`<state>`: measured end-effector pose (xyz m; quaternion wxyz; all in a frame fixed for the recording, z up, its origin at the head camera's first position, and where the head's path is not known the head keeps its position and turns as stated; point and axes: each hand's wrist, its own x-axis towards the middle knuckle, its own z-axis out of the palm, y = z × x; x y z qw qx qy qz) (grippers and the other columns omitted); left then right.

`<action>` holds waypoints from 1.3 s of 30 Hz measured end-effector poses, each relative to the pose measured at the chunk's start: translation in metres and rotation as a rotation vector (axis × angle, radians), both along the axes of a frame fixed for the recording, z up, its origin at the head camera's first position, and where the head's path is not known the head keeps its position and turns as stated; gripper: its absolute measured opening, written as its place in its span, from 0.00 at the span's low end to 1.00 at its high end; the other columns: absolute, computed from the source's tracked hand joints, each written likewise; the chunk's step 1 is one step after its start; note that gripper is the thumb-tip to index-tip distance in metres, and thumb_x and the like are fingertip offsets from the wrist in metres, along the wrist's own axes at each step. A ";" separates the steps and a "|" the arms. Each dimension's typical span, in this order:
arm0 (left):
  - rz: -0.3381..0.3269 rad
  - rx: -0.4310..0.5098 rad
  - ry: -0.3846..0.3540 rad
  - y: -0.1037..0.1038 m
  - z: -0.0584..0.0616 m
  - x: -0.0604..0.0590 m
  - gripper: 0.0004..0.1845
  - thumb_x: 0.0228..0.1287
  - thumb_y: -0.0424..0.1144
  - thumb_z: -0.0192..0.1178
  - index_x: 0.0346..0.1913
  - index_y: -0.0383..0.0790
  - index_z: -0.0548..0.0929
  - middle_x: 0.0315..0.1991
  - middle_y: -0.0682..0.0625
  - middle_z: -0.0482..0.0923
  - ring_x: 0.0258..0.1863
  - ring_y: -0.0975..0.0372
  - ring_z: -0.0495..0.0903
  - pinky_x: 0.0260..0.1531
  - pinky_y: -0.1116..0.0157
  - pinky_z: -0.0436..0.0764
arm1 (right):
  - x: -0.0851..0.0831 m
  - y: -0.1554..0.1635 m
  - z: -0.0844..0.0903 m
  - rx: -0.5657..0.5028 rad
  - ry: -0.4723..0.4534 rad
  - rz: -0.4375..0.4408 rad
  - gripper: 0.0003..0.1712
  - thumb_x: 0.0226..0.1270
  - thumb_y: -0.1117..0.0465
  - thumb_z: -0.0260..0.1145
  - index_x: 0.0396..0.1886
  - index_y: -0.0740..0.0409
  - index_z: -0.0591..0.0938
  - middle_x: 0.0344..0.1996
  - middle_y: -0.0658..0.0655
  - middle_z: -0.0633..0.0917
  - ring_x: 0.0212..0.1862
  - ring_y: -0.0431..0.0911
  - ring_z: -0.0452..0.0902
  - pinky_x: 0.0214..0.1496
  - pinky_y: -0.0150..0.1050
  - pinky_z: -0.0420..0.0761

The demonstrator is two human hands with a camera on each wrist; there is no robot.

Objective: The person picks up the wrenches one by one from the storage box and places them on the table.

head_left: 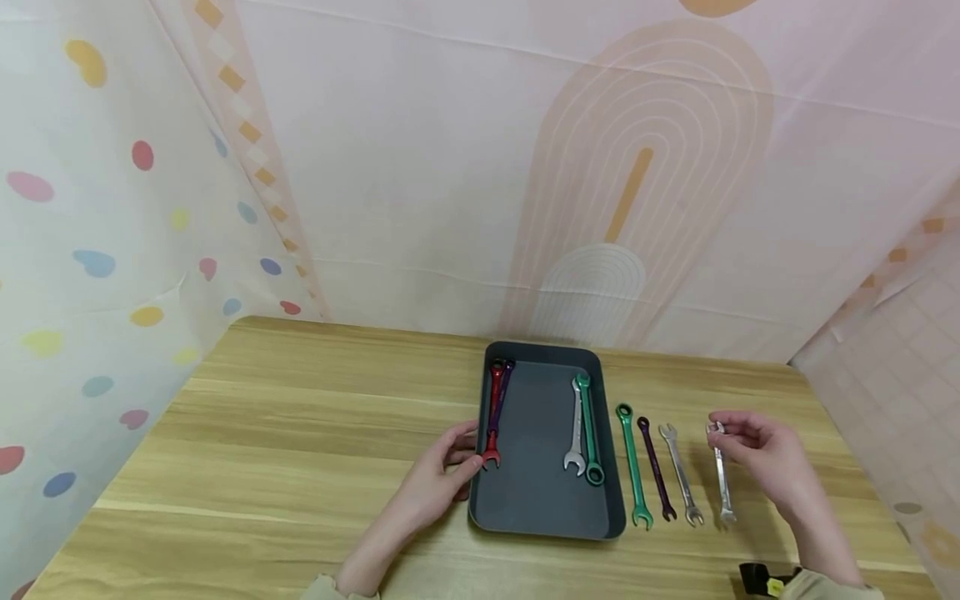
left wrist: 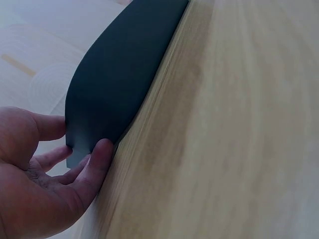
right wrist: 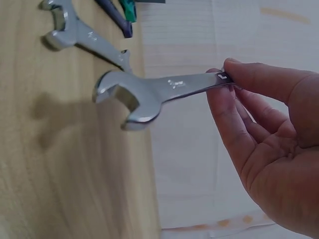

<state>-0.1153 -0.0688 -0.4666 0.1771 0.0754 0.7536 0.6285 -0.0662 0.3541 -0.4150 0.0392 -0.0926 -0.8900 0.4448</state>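
My right hand (head_left: 768, 454) pinches the far end of a silver wrench (head_left: 722, 483) between thumb and fingers. In the right wrist view, that wrench's open jaw end (right wrist: 132, 97) points away from the hand, with its shadow on the wood. My left hand (head_left: 442, 479) grips the left side wall of a dark grey tray (head_left: 536, 521), thumb at the rim and fingers outside. Inside the tray, a red wrench (head_left: 496, 400) and a purple wrench (head_left: 504, 396) lie along the left wall. A silver wrench (head_left: 577, 425) and a green wrench (head_left: 588, 425) lie along the right wall.
Between the tray and my right hand lie a green wrench (head_left: 633, 467), a purple wrench (head_left: 657, 468) and a silver wrench (head_left: 681, 475) in a row. A black strap-like object (head_left: 756, 577) is by the right sleeve. Patterned cloth (head_left: 405, 208) hangs behind the wooden table (head_left: 300, 433).
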 end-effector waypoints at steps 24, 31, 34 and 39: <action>0.013 -0.018 -0.003 0.000 -0.001 -0.001 0.27 0.77 0.32 0.59 0.76 0.38 0.71 0.65 0.35 0.79 0.61 0.49 0.82 0.35 0.59 0.86 | -0.009 -0.004 -0.016 0.170 -0.052 0.030 0.25 0.71 0.74 0.65 0.66 0.75 0.77 0.54 0.74 0.84 0.41 0.18 0.70 0.41 0.23 0.81; 0.015 -0.027 -0.003 0.000 -0.002 -0.001 0.27 0.77 0.33 0.59 0.76 0.39 0.71 0.66 0.36 0.79 0.61 0.49 0.82 0.36 0.59 0.86 | -0.011 -0.005 -0.018 0.154 -0.090 0.043 0.26 0.72 0.74 0.62 0.68 0.75 0.75 0.58 0.76 0.82 0.43 0.20 0.71 0.42 0.22 0.80; 0.016 -0.028 -0.005 0.000 -0.002 -0.001 0.27 0.77 0.33 0.59 0.76 0.39 0.71 0.66 0.36 0.79 0.61 0.49 0.82 0.36 0.59 0.86 | -0.012 -0.005 -0.018 0.157 -0.106 0.039 0.26 0.72 0.74 0.62 0.68 0.75 0.74 0.57 0.75 0.83 0.44 0.25 0.74 0.42 0.22 0.80; 0.018 -0.029 -0.015 0.001 -0.003 -0.002 0.27 0.77 0.33 0.59 0.76 0.40 0.71 0.66 0.37 0.80 0.61 0.50 0.82 0.36 0.59 0.86 | -0.012 -0.004 -0.020 0.186 -0.121 0.041 0.25 0.73 0.74 0.62 0.68 0.75 0.75 0.55 0.74 0.83 0.45 0.32 0.78 0.43 0.22 0.79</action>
